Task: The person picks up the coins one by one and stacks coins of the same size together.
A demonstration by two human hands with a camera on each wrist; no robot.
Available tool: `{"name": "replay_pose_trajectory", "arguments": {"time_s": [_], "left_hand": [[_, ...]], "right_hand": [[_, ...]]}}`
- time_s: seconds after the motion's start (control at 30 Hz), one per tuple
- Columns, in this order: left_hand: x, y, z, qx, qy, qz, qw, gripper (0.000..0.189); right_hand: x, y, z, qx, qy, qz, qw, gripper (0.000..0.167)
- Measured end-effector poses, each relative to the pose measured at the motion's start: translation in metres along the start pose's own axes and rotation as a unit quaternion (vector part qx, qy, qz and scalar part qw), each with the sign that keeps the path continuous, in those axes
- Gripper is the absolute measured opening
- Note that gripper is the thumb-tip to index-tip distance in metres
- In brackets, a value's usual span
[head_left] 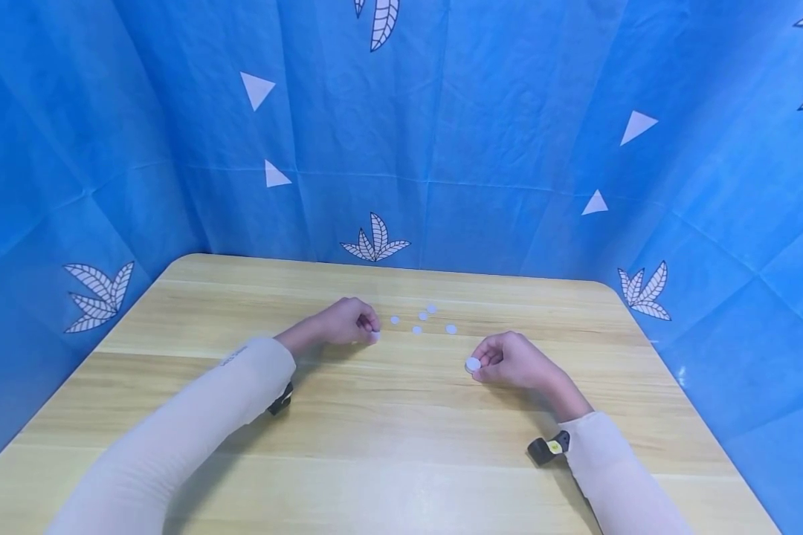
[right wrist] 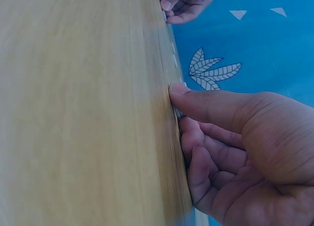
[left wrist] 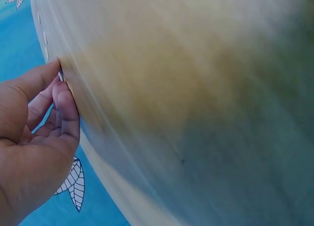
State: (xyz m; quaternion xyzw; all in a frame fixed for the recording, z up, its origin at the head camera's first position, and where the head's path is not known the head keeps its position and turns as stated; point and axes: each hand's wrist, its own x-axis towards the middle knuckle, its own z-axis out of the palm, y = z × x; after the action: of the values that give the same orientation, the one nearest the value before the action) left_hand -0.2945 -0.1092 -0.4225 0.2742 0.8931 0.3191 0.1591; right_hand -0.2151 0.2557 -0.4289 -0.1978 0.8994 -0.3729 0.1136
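Note:
My left hand [head_left: 348, 321] rests low over the wooden table [head_left: 348, 438] and pinches a small white disc [head_left: 375, 337] between thumb and fingers. In the left wrist view only a thin edge of that disc [left wrist: 61, 76] shows. Farther right, my right hand [head_left: 514, 361] grips a white disc [head_left: 473, 364] by its rim; it looks thick, perhaps a small stack, though I cannot tell. Its thumb and curled fingers hide most of it in the right wrist view. Between the hands several loose white discs lie flat, among them one disc [head_left: 395, 319] nearest the left hand and another [head_left: 451, 329] nearer the right.
A blue curtain [head_left: 522, 89] with white triangles and leaf prints hangs behind the table and along both sides. Both forearms wear pale sleeves, with a black wrist device [head_left: 547, 449] at the right wrist and another black device [head_left: 281, 400] at the left.

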Motion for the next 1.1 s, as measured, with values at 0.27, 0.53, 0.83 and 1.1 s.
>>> {"name": "replay_pose_trajectory", "arguments": {"time_s": [0.27, 0.53, 0.83, 1.1], "left_hand": [[-0.002, 0.007, 0.003, 0.009, 0.000, 0.020, 0.9998, 0.012], [0.000, 0.009, 0.010, 0.015, -0.006, 0.037, 0.9992, 0.011], [-0.003, 0.018, 0.015, 0.013, -0.014, 0.045, 0.9988, 0.013], [-0.002, 0.027, 0.022, 0.014, -0.026, 0.064, 0.9975, 0.011]], "right_hand": [[0.000, 0.000, -0.001, 0.004, -0.003, -0.004, 1.0000, 0.021], [0.000, 0.000, -0.002, -0.001, -0.004, -0.001, 1.0000, 0.021], [0.000, -0.001, -0.001, 0.005, -0.005, 0.007, 1.0000, 0.020], [0.000, -0.002, -0.001, 0.008, -0.004, -0.001, 1.0000, 0.020]]}}
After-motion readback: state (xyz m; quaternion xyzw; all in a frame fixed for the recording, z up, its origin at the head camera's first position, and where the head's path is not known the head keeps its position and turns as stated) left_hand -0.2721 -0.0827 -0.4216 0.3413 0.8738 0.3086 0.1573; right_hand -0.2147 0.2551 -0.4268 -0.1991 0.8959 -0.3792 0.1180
